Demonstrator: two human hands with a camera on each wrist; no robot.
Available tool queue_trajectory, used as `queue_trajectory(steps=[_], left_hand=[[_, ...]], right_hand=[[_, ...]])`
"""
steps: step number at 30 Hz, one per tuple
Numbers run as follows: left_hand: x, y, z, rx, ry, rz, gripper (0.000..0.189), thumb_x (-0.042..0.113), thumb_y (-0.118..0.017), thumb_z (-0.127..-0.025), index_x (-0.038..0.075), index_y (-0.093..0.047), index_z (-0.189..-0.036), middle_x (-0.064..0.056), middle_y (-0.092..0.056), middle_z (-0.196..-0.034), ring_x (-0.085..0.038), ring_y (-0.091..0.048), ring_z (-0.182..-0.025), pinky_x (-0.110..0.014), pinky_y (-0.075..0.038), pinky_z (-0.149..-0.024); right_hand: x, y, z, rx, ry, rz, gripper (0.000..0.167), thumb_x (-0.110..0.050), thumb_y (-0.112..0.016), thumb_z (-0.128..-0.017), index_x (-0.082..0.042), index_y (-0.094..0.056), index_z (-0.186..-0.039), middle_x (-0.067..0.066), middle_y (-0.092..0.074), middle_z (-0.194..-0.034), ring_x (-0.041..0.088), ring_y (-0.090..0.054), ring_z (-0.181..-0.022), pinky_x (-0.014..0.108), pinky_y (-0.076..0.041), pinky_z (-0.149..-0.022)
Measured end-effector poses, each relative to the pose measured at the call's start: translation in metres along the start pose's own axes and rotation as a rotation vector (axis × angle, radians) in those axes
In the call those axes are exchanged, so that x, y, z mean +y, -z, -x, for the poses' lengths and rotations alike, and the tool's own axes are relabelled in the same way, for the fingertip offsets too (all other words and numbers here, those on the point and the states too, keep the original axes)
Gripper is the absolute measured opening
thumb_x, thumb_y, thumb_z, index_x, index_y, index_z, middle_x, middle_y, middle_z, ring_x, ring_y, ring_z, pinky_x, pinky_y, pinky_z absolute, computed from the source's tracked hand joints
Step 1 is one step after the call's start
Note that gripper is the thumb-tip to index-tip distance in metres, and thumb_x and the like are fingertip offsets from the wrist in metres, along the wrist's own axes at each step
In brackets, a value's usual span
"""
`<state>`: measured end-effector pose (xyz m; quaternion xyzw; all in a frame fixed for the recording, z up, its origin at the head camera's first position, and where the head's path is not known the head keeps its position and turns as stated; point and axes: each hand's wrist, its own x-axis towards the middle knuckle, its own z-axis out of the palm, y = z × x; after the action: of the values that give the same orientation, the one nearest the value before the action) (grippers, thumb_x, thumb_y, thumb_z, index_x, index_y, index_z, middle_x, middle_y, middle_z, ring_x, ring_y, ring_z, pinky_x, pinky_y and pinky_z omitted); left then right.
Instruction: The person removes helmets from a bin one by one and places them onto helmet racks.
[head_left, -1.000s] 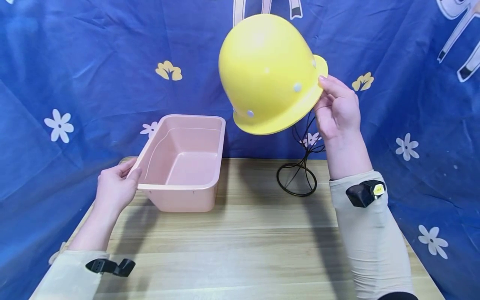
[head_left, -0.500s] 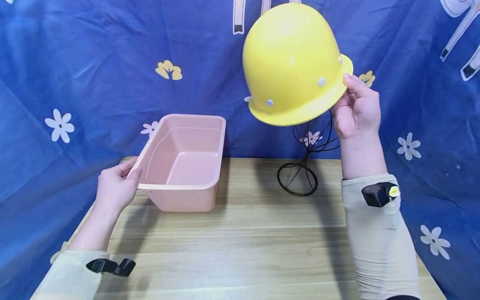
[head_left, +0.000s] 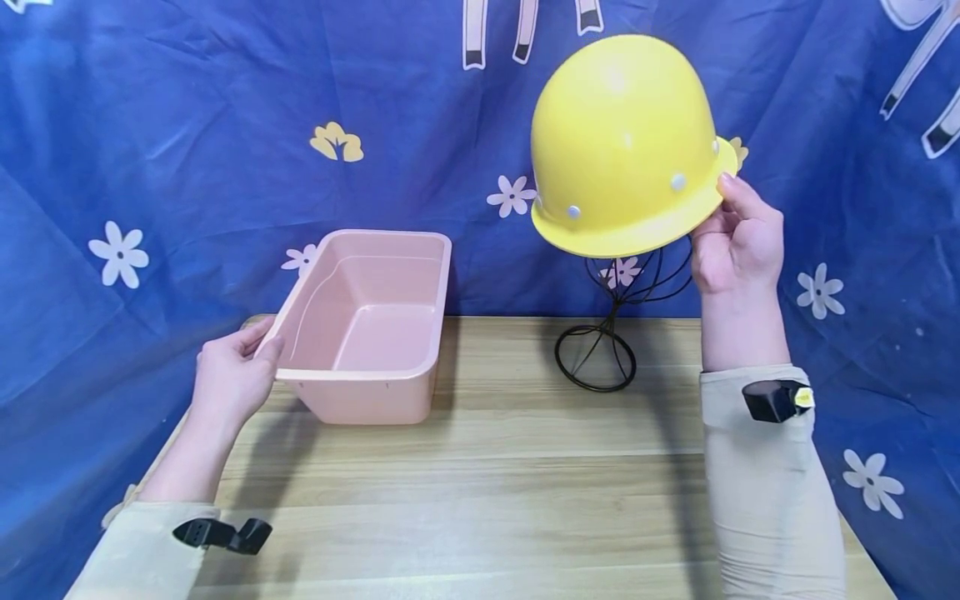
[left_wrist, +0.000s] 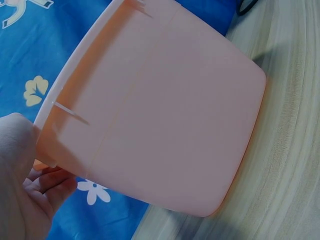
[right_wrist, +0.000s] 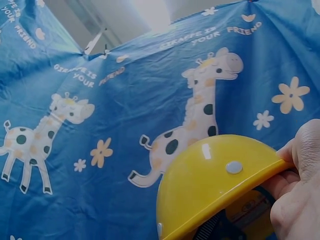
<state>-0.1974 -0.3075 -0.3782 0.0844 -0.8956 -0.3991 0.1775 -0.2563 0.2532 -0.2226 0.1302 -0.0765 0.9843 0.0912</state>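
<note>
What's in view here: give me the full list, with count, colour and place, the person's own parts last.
Table: one, pale wood, front and centre
Tub: one, pink, on the table's left
Wire stand: one, black, on the table's right
Hard hat: one, yellow, raised, hiding the stand's top
Printed cloth: count unclear, mostly blue, behind
Wrist cameras: two, black, one per sleeve
Sleeves: two, pale, on both arms
Left hand: one, bare, gripping the tub's rim
Right hand: one, bare, pinching the hat's brim

Yellow hard hat (head_left: 624, 143) aloft, tilted, dome up, black wire stand (head_left: 612, 318) partly hidden, pink bin (head_left: 378, 398) upright.
</note>
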Motion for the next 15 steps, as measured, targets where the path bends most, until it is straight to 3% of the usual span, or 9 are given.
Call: queue_trajectory(steps=[8,15], left_hand=[[0.002,0.0,0.0,-0.002,-0.004,0.002,0.049,0.035,-0.061,-0.107,0.009,-0.062,-0.148,-0.02,-0.069,-0.131,-0.029,-0.066,-0.119,-0.003,-0.047,-0.075],[0.004,-0.001,0.0,-0.004,-0.005,0.009,0.049,0.035,-0.06,-0.107,0.009,-0.062,-0.149,-0.02,-0.068,-0.131,-0.031,-0.066,-0.119,-0.003,-0.047,-0.075]], right_hand=[[-0.017,0.019,0.003,0.029,0.014,-0.047,0.054,0.029,-0.05,-0.09,0.02,-0.049,-0.144,0.032,-0.058,-0.143,0.042,-0.058,-0.133,0.05,-0.049,-0.106],[-0.028,0.033,0.008,0.063,0.025,-0.08,0.048,0.025,-0.047,-0.096,0.019,-0.05,-0.143,0.032,-0.059,-0.141,0.042,-0.059,-0.132,0.052,-0.049,-0.104]])
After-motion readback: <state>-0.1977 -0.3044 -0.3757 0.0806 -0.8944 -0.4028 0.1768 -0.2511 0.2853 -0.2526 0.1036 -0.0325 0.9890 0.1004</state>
